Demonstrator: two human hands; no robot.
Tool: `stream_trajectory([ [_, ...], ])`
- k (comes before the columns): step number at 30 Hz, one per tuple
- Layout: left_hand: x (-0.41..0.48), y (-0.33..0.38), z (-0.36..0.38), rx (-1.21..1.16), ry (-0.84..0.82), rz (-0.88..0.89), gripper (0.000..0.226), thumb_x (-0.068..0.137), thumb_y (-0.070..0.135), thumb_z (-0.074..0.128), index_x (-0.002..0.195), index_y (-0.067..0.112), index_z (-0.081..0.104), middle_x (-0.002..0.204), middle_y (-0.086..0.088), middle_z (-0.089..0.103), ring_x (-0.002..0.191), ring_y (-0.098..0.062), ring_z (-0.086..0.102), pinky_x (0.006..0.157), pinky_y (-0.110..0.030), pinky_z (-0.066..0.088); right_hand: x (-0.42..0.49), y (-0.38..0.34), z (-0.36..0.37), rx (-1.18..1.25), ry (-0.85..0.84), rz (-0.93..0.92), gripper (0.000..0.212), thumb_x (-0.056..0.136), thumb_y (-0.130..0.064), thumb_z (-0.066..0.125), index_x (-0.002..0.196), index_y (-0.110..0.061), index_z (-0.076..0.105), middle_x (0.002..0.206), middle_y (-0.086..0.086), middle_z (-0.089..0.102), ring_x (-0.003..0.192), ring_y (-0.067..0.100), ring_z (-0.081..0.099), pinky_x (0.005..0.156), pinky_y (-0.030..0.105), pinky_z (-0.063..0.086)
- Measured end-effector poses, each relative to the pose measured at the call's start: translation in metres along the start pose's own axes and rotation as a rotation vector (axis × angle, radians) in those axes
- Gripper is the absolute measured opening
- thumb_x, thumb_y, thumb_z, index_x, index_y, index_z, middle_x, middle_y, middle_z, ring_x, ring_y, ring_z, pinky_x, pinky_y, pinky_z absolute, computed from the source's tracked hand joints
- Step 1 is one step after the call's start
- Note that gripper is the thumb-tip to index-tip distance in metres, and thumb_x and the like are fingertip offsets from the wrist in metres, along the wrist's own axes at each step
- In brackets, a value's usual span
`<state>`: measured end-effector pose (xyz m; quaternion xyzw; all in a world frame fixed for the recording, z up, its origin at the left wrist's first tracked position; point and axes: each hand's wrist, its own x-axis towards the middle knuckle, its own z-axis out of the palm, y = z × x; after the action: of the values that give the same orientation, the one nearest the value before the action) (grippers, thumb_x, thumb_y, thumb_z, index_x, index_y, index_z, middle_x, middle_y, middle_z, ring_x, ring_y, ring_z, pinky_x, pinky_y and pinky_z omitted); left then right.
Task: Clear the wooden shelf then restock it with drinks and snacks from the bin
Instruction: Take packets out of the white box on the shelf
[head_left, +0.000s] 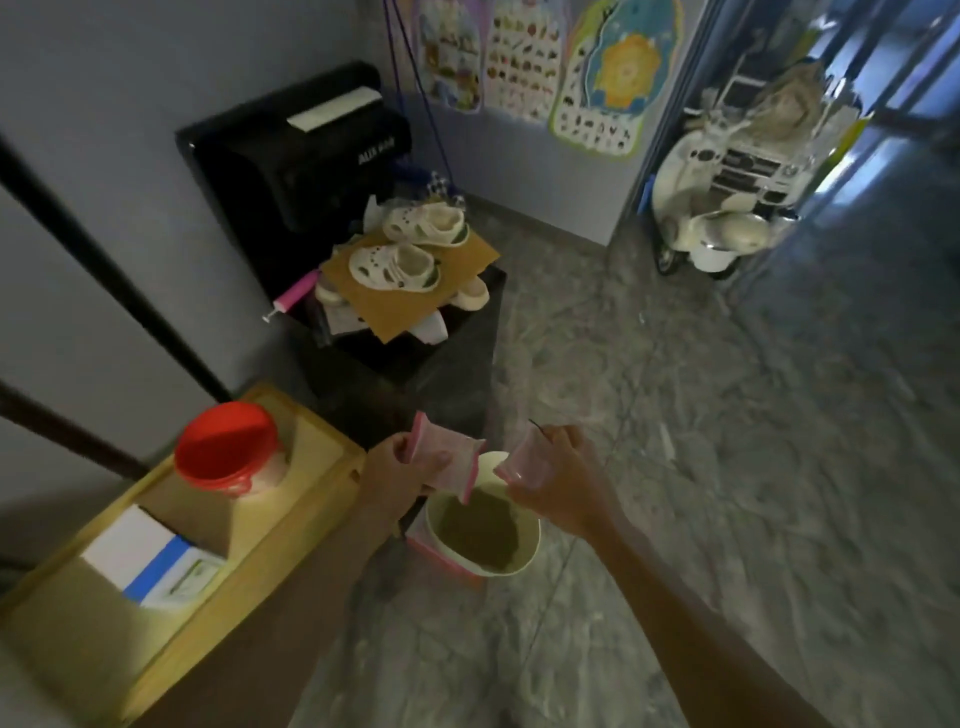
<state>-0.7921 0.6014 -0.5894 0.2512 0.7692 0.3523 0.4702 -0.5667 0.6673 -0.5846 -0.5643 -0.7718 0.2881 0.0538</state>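
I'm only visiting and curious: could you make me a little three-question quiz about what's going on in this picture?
1. True or false: the left hand holds nothing.
2. What stands on the wooden shelf beside the white-and-blue box? A) red-lidded jar B) kettle C) green bottle
3. Fill in: the pale bin stands on the ____.
Key: 1 false, it grips a pink packet; 2 A; 3 floor.

Grey marbled floor (675, 415), pale walls (104, 130) (posters (524, 57) hung).
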Motion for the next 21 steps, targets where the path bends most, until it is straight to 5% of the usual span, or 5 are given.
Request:
stream_trajectory([
  [2, 0.041, -0.035, 0.029, 0.035, 0.024, -0.022, 0.054, 0.097, 0.034, 0.074, 0.142, 0.010, 0.056, 0.131, -0.012, 0.066, 0.119, -0.031, 0.066, 0.106, -0.046, 0.055, 0.019, 0.026, 0.038, -0.032, -0.029, 0.001, 0.103, 0.072, -0.070, 0.081, 0.157, -0.033, 0.035, 0.153, -0.003, 0.041, 0.140, 0.023, 0.042, 0.108, 0.047, 0.052],
  [7, 0.123, -0.130, 0.080, 0.145, -0.002, -0.023, 0.056, 0.088, 0.053, 0.077, 0.131, 0.022, 0.062, 0.122, -0.001, 0.070, 0.111, -0.025, 0.068, 0.101, -0.047, 0.059, 0.058, 0.082, 0.141, -0.019, -0.086, 0.102, 0.106, 0.073, -0.067, 0.084, 0.158, -0.030, 0.034, 0.153, -0.002, 0.041, 0.136, 0.023, 0.049, 0.107, 0.046, 0.053],
  [12, 0.186, -0.211, 0.126, 0.117, -0.020, -0.048, 0.061, 0.086, 0.046, 0.082, 0.137, 0.018, 0.063, 0.115, 0.004, 0.071, 0.106, -0.020, 0.068, 0.100, -0.045, 0.059, 0.081, 0.134, 0.233, -0.080, -0.107, 0.120, 0.104, 0.073, -0.065, 0.084, 0.157, -0.027, 0.036, 0.150, 0.002, 0.047, 0.133, 0.028, 0.053, 0.109, 0.050, 0.047],
  [18, 0.209, -0.248, 0.143, 0.157, -0.050, -0.020, 0.055, 0.083, 0.043, 0.087, 0.128, 0.020, 0.067, 0.111, 0.009, 0.071, 0.110, -0.022, 0.069, 0.100, -0.047, 0.058, 0.083, 0.173, 0.274, -0.073, -0.103, 0.138, 0.116, 0.066, -0.076, 0.079, 0.161, -0.031, 0.032, 0.154, -0.003, 0.043, 0.140, 0.026, 0.047, 0.112, 0.050, 0.039],
  [21, 0.204, -0.242, 0.139, 0.170, -0.060, 0.036, 0.067, 0.084, 0.044, 0.087, 0.140, 0.019, 0.061, 0.124, 0.007, 0.067, 0.122, -0.022, 0.064, 0.108, -0.042, 0.052, 0.080, 0.174, 0.268, -0.043, -0.107, 0.139, 0.121, 0.065, -0.077, 0.082, 0.163, -0.028, 0.030, 0.162, 0.000, 0.039, 0.145, 0.026, 0.042, 0.118, 0.050, 0.034],
])
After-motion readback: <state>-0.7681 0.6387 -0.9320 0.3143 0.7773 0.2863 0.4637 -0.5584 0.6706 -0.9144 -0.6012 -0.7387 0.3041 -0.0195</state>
